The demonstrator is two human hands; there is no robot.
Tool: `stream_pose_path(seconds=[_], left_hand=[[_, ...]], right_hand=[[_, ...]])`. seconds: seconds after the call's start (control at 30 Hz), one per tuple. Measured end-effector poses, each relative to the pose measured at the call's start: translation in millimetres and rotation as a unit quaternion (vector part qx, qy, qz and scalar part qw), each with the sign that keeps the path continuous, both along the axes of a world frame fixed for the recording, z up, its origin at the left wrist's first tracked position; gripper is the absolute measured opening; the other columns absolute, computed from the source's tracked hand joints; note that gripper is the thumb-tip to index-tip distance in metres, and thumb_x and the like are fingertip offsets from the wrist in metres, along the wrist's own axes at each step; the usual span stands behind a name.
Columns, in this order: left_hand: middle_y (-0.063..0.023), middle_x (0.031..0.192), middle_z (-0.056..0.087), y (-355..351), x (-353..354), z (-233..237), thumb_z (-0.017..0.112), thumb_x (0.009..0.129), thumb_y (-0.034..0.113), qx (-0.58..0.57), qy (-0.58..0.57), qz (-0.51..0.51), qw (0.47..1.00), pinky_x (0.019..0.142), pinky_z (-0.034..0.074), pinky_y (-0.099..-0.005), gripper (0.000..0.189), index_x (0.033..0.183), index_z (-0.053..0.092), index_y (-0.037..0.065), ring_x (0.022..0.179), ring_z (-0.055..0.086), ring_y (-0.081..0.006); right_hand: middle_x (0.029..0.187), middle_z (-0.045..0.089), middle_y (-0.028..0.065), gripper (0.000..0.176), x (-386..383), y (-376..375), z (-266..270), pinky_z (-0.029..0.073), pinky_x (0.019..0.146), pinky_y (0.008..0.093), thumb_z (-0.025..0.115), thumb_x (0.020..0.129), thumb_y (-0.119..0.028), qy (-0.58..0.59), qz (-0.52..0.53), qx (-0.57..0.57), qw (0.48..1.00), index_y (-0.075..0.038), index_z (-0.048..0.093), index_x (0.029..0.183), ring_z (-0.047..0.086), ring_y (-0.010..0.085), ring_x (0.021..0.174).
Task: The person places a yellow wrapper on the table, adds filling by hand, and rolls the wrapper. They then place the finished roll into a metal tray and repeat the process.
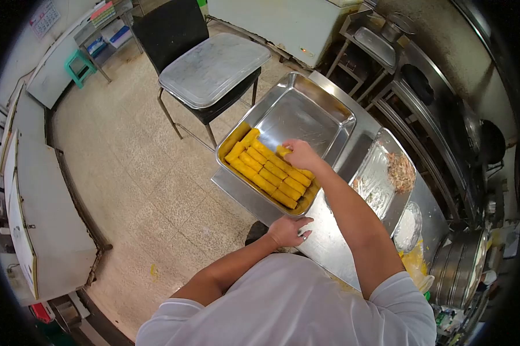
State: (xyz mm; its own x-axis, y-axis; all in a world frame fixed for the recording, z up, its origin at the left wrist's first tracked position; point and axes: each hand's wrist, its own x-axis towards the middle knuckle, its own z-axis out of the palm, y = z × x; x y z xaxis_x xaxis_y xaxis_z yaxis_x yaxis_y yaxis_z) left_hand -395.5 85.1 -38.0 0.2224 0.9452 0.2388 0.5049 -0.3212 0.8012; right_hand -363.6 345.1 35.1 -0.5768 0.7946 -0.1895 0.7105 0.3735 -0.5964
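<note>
A deep steel tray (306,118) holds rows of yellow rolls (269,173) packed side by side at its near end. Over the tray, my right hand (301,154) is closed on a yellow roll (283,151) at the edge of the rows; the fingers partly cover it. My left hand (290,232) is by the tray's near rim, with fingers apart and nothing in them. On the steel table (323,230) to the right, a second shallow tray (375,190) carries a mound of minced filling (400,173).
A black chair (170,34) with a metal lid (213,69) on its seat stands beyond the tray. Right of the table are a bowl of white paste (408,226), a yellow-stained plastic bag (415,264), steamer pots (457,268) and a stove (433,121). A white freezer (271,26) stands behind.
</note>
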Motion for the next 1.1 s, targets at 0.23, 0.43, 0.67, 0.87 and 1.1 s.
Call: stream_pose_path(seconds=[0.23, 0.43, 0.67, 0.87, 1.1], left_hand=[[-0.0120, 0.116, 0.078, 0, -1, 2, 0.078, 0.094, 0.035, 0.036, -0.009, 0.010, 0.999, 0.083, 0.063, -0.0438, 0.040, 0.130, 0.074, 0.017, 0.095, 0.077, -0.0345], [-0.0121, 0.114, 0.078, 0, 0, 6, 0.077, 0.095, 0.035, 0.025, 0.008, 0.002, 1.000, 0.084, 0.063, -0.0439, 0.040, 0.129, 0.073, 0.014, 0.097, 0.077, -0.0345], [-0.0100, 0.111, 0.079, 0, 1, 4, 0.077, 0.094, 0.032, 0.055, 0.010, 0.005, 0.998, 0.080, 0.063, -0.0437, 0.039, 0.128, 0.073, 0.014, 0.091, 0.077, -0.0326], [-0.0096, 0.110, 0.078, 0, 1, 3, 0.078, 0.094, 0.031, 0.055, 0.009, 0.007, 0.998, 0.080, 0.063, -0.0440, 0.038, 0.127, 0.073, 0.014, 0.092, 0.077, -0.0328], [-0.0107, 0.107, 0.077, -2, 2, 8, 0.080, 0.092, 0.029, 0.013, -0.010, 0.003, 1.000, 0.082, 0.062, -0.0453, 0.037, 0.124, 0.073, 0.012, 0.095, 0.076, -0.0344]], right_hand=[[0.111, 0.080, 0.0194, 0.042, -18, 23, 0, 0.060, 0.093, 0.0427, 0.072, 0.085, -0.010, -0.095, 0.050, -0.024, 0.994, -0.004, 0.079, 0.126, 0.077, 0.0328, 0.103], [0.123, 0.077, 0.0210, 0.054, -22, 12, 7, 0.059, 0.100, 0.0439, 0.067, 0.083, -0.005, -0.073, 0.048, -0.047, 0.995, -0.010, 0.074, 0.137, 0.074, 0.0378, 0.114], [0.114, 0.078, 0.0265, 0.070, -24, 6, 23, 0.059, 0.093, 0.0447, 0.061, 0.081, 0.002, -0.144, 0.166, 0.000, 0.976, -0.020, 0.071, 0.146, 0.075, 0.0413, 0.104], [0.140, 0.071, 0.0214, 0.066, -29, 0, 60, 0.056, 0.107, 0.0449, 0.060, 0.084, 0.001, -0.193, 0.130, -0.053, 0.971, -0.022, 0.072, 0.145, 0.068, 0.0405, 0.126], [0.125, 0.078, 0.0231, 0.053, 19, -1, 42, 0.060, 0.095, 0.0423, 0.062, 0.093, 0.000, -0.017, 0.007, 0.017, 1.000, -0.007, 0.069, 0.145, 0.076, 0.0358, 0.110]])
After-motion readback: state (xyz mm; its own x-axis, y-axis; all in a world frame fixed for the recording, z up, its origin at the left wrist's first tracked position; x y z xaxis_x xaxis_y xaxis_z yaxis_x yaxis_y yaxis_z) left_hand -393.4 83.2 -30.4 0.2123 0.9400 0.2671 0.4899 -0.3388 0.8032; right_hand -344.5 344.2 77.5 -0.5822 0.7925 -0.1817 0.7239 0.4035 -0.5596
